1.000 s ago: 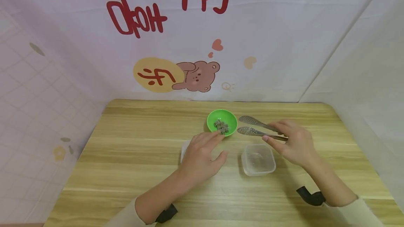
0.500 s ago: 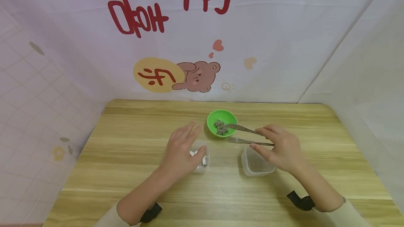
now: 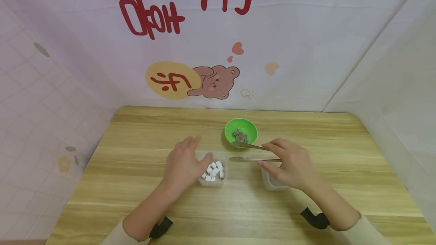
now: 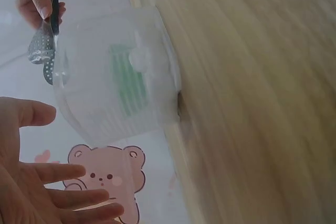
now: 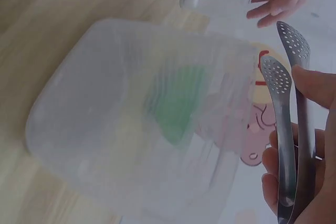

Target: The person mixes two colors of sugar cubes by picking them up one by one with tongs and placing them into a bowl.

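Note:
My right hand [image 3: 293,164] holds metal tongs [image 3: 253,146] with perforated tips, their two arms spread apart with nothing between them. The tips reach left, in front of the green bowl [image 3: 231,124]. That bowl contains several small grey-brown cubes [image 3: 240,136]. My left hand [image 3: 183,164] is at the left side of a clear plastic container [image 3: 212,183], thumb over its rim. In the left wrist view the fingers [image 4: 79,199] are straight and spread, gripping nothing. Several white cubes [image 3: 214,171] lie in this container.
Below my right hand stands a second clear plastic container [image 3: 272,185], partly covered by the hand. All of it rests on a wooden table [image 3: 143,135]. Behind the table hangs a white printed cloth [image 3: 286,48], with more cloth at both sides.
My left hand has drawn back leftward from the bowl's near edge, uncovering the white cubes. My right hand has carried the tongs left, from beside the bowl to its front edge.

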A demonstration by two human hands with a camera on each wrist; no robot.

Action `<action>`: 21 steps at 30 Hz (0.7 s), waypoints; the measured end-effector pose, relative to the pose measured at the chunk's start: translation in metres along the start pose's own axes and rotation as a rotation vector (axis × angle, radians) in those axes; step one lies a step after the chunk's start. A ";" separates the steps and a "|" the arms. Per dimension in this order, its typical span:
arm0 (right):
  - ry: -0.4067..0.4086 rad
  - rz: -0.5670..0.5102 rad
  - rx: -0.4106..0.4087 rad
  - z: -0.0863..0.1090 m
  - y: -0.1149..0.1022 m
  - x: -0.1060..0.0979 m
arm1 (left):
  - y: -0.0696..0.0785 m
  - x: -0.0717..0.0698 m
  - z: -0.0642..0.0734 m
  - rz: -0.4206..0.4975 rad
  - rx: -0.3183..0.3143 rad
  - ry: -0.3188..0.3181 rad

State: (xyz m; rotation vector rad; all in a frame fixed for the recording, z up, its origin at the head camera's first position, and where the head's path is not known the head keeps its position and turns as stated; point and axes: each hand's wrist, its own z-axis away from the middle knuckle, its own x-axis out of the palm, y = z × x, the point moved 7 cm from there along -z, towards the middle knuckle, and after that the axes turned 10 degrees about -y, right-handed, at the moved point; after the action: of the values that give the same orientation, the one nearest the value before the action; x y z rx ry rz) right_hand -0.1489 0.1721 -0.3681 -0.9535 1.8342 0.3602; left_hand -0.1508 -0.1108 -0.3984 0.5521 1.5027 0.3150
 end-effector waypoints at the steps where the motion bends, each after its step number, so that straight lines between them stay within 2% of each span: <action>1: -0.005 0.003 -0.004 -0.001 -0.001 0.002 | -0.002 0.000 -0.001 0.000 -0.003 0.007; 6: -0.034 0.008 -0.030 -0.008 -0.009 0.008 | -0.010 -0.001 -0.005 0.021 -0.019 0.024; 11: -0.055 0.006 -0.059 -0.014 -0.017 0.012 | -0.015 0.001 -0.006 0.055 -0.057 -0.014; 21: -0.145 0.038 -0.062 -0.026 -0.031 0.020 | -0.019 0.008 -0.007 0.117 -0.063 -0.073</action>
State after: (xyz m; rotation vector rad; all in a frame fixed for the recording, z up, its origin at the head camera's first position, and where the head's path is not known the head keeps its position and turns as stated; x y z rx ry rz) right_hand -0.1462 0.1270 -0.3682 -0.9113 1.7191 0.4995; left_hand -0.1596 -0.1218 -0.4150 0.5960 1.3884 0.4273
